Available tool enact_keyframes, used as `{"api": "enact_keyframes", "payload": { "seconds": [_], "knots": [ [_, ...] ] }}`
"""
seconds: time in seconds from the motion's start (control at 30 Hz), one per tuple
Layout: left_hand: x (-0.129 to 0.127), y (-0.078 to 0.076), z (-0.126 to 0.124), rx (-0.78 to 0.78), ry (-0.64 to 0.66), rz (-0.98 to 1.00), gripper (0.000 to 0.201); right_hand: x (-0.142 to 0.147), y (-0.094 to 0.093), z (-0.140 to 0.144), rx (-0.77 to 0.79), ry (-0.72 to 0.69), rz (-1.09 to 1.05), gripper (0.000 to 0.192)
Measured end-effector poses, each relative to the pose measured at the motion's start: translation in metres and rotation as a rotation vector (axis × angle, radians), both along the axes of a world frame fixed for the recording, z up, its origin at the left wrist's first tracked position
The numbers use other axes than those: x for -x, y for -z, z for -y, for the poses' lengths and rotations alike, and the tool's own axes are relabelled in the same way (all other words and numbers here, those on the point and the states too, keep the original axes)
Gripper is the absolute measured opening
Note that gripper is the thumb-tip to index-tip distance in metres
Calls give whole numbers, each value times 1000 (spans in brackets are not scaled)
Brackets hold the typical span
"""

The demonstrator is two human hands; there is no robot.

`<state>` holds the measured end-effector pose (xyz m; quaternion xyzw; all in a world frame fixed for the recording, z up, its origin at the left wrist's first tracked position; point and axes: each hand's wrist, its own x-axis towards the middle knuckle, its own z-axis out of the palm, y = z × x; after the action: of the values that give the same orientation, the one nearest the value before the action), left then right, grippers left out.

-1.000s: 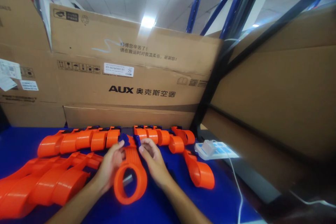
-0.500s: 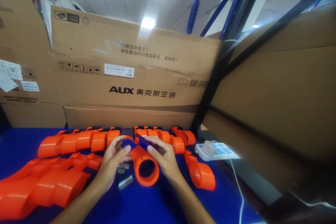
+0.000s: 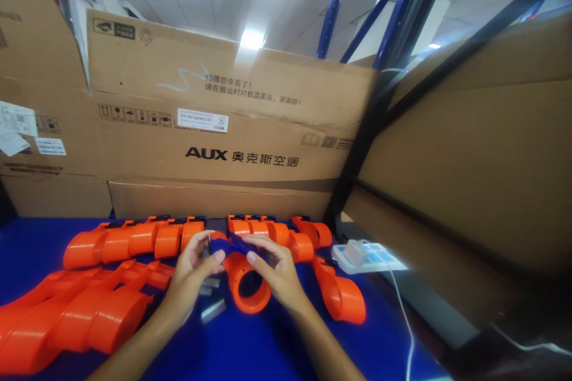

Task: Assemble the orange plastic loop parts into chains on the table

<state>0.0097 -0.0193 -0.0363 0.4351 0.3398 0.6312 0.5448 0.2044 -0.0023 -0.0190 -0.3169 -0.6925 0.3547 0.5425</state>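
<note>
While tilted, orange part sits between left hand, right hand.

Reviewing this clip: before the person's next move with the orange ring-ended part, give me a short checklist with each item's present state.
1. Both hands on the part: ok. The left hand and right hand hold the orange ring part between them.
2. Blue piece at the part's far end: ok, the fingertips of both hands meet at the blue piece.
3. Blue piece fully seated: cannot tell, fingers cover the joint.
4. Small metal pieces within reach: ok, lying on the blue table below the left hand.
5. White cable out of the way: ok, it runs right of the hands.
</note>
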Motion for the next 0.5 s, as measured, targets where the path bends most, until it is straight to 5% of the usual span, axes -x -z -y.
{"api": "enact_keyframes", "payload": {
  "seconds": [0.5],
  "knots": [
    [5,11,-6,-193,25,101,57,0,3,7,-90,-31,155,50]
  ]
}}
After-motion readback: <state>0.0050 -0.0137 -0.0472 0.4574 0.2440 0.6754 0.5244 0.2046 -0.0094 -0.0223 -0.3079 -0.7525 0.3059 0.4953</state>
